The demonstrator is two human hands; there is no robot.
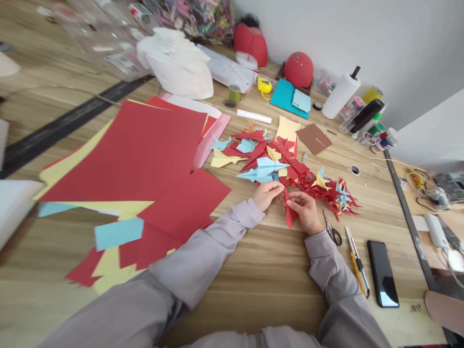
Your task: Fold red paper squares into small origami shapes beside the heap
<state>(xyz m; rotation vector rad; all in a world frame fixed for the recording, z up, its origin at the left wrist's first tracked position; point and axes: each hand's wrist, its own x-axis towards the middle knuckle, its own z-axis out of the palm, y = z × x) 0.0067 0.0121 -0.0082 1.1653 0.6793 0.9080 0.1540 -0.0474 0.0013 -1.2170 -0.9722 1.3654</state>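
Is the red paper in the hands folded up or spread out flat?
Folded: the red paper is a narrow, tapering shape, held between the left hand and right hand.

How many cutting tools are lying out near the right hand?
2: the scissors, just beside the right hand, and the utility knife, between the scissors and the phone. Any others could be hidden under the folded paper shapes.
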